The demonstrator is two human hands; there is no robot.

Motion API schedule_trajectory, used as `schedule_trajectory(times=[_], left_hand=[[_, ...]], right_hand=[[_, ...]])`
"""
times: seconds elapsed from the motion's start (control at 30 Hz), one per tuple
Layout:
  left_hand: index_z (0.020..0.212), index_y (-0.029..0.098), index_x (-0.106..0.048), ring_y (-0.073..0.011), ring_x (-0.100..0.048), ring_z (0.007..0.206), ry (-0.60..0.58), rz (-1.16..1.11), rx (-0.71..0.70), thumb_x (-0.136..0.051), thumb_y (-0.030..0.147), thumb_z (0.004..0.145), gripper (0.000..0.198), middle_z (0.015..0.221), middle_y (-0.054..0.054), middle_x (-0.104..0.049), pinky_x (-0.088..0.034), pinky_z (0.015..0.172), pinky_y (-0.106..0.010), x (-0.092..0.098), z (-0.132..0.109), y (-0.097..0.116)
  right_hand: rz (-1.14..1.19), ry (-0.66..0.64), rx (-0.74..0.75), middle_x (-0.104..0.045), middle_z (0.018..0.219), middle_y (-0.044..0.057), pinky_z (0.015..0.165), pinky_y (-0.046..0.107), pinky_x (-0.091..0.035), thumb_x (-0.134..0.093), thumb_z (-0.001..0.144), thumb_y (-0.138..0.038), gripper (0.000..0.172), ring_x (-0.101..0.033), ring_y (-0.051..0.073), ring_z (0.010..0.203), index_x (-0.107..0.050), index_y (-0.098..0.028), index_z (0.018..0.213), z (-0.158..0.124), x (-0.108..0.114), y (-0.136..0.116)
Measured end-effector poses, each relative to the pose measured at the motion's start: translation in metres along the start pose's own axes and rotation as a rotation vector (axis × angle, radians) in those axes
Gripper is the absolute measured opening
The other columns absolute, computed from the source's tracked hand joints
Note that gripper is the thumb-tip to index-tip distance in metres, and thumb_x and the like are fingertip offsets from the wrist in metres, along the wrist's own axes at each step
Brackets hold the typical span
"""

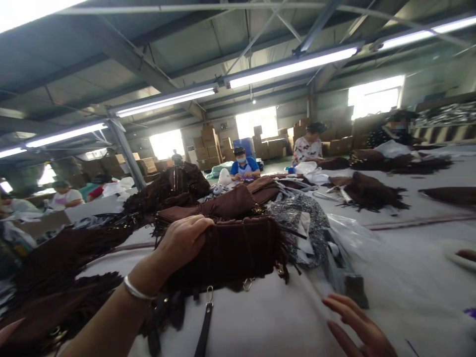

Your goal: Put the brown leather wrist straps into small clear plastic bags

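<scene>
My left hand, with a silver bangle at the wrist, is closed over the top edge of a dark brown fringed bag; the thumb is hidden behind it. The bag stands tilted on the white table, fringe hanging at its right end. Below it lie a black strap with a metal clasp and another small metal clasp. My right hand is low at the right, fingers stretched out and apart, holding nothing. Just beyond its fingertips stands a grey tape dispenser-like object.
More brown fringed bags are piled behind and to the left. Clear plastic film and grey speckled material lie at the right. A masked co-worker sits across the table, with other people farther off. Cardboard boxes are stacked behind.
</scene>
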State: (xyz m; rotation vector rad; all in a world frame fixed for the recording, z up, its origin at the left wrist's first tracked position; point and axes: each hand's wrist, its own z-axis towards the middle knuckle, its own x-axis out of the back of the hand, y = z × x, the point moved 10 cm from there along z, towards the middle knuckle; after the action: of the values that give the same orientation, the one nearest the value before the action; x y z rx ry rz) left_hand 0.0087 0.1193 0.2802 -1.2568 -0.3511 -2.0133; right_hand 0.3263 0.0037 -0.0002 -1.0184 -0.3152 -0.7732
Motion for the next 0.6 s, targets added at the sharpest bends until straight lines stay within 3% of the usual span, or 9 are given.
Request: schedule_trajectory(times=[0.13, 0.2, 0.3, 0.37, 0.47, 0.6], left_hand=[[0.098, 0.025, -0.062, -0.0189, -0.064, 0.077, 0.050, -0.160, 0.033, -0.046, 0.033, 0.090, 0.020, 0.087, -0.003, -0.069, -0.049, 0.073, -0.030, 0.017, 0.011, 0.024], [0.096, 0.025, -0.063, -0.0186, -0.063, 0.072, 0.050, -0.226, 0.056, -0.047, 0.035, 0.089, 0.019, 0.083, -0.002, -0.070, -0.050, 0.069, -0.030, 0.021, 0.015, 0.033], [0.095, 0.024, -0.064, -0.0184, -0.064, 0.071, 0.073, -0.284, 0.073, -0.050, 0.036, 0.088, 0.020, 0.081, -0.002, -0.070, -0.051, 0.067, -0.028, 0.026, 0.019, 0.041], [0.095, 0.024, -0.065, -0.0192, -0.065, 0.073, 0.081, -0.295, 0.090, -0.051, 0.038, 0.088, 0.022, 0.082, -0.002, -0.071, -0.051, 0.068, -0.029, 0.022, 0.023, 0.038], [0.096, 0.023, -0.067, -0.0196, -0.066, 0.076, 0.019, -0.320, 0.111, -0.050, 0.040, 0.088, 0.025, 0.085, -0.002, -0.072, -0.052, 0.072, -0.029, -0.009, 0.033, 0.024], [0.096, 0.023, -0.069, -0.0205, -0.066, 0.086, -0.087, -0.316, 0.108, -0.052, 0.030, 0.086, 0.021, 0.091, -0.004, -0.072, -0.051, 0.082, -0.031, -0.085, 0.046, 0.014]], right_hand=[[0.169, -0.039, -0.037, -0.044, 0.147, 0.014, 0.112, 0.047, -0.036, -0.069, 0.078, -0.040, 0.068, -0.040, 0.032, 0.136, -0.047, -0.022, 0.140, 0.043, -0.004, -0.042], [0.336, -0.103, -0.125, -0.044, 0.147, 0.014, 0.114, 0.049, -0.031, -0.074, 0.073, -0.036, 0.079, -0.037, 0.031, 0.138, -0.041, -0.023, 0.144, 0.053, -0.014, -0.053], [0.696, -0.214, -0.293, -0.067, 0.113, 0.011, 0.096, 0.043, -0.049, -0.075, 0.071, -0.031, 0.072, -0.060, 0.027, 0.112, -0.048, -0.022, 0.137, 0.048, -0.033, -0.057], [0.920, -0.260, -0.402, -0.068, 0.085, 0.004, 0.077, 0.035, -0.054, -0.075, 0.070, -0.033, 0.065, -0.067, 0.021, 0.082, -0.053, -0.020, 0.130, 0.031, -0.042, -0.056], [1.093, -0.346, -0.577, -0.063, 0.070, -0.002, 0.056, 0.024, -0.046, -0.077, 0.067, -0.038, 0.069, -0.061, 0.013, 0.056, -0.053, -0.020, 0.129, -0.007, -0.049, -0.047], [1.103, -0.372, -0.763, -0.061, 0.064, -0.002, 0.043, 0.018, -0.035, -0.074, 0.067, -0.043, 0.066, -0.051, 0.008, 0.044, -0.056, -0.016, 0.124, -0.058, -0.052, -0.029]])
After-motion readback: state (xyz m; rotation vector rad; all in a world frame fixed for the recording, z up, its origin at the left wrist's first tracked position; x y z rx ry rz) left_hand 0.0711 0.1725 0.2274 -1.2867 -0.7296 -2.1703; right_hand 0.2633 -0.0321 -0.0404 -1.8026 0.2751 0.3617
